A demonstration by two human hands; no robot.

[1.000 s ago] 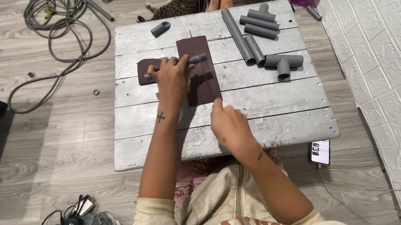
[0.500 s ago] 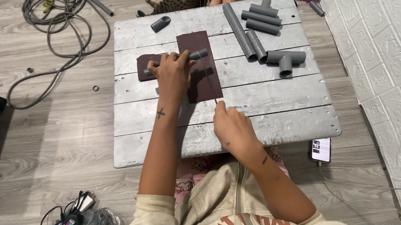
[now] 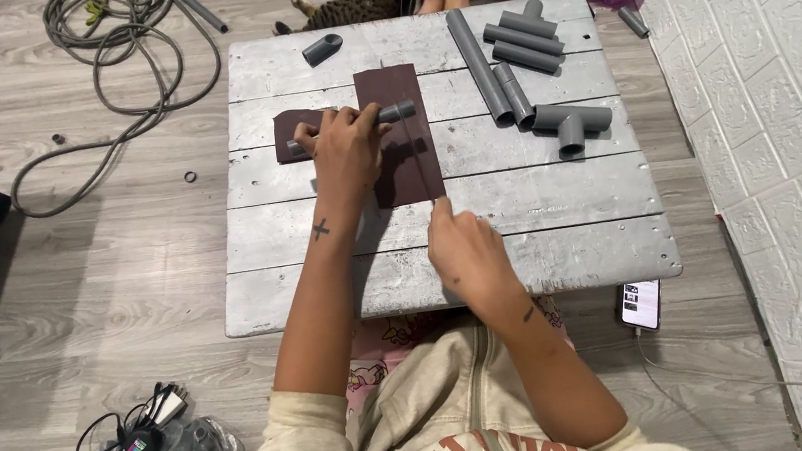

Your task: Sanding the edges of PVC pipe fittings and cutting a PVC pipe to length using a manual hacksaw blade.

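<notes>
Pressing under the left hand point(image 3: 347, 151), a grey pipe point(image 3: 395, 112) crosses sandpaper point(image 3: 398, 135).

Across the near half of the desk point(image 3: 563, 237) we find bare boards from left edge to right edge, broken only by our right hand point(image 3: 464, 248) resting near the middle. Our left hand point(image 3: 347, 151) lies over the short grey pipe point(image 3: 396, 112) on the brown sandpaper sheet point(image 3: 406, 164), closing off the centre. Toward the far right corner, the long grey pipes point(image 3: 478, 65) and the tee fitting point(image 3: 570, 120) crowd the way. A lone elbow fitting point(image 3: 322, 48) sits near the far edge; the far left corner beside it stays passable.
</notes>
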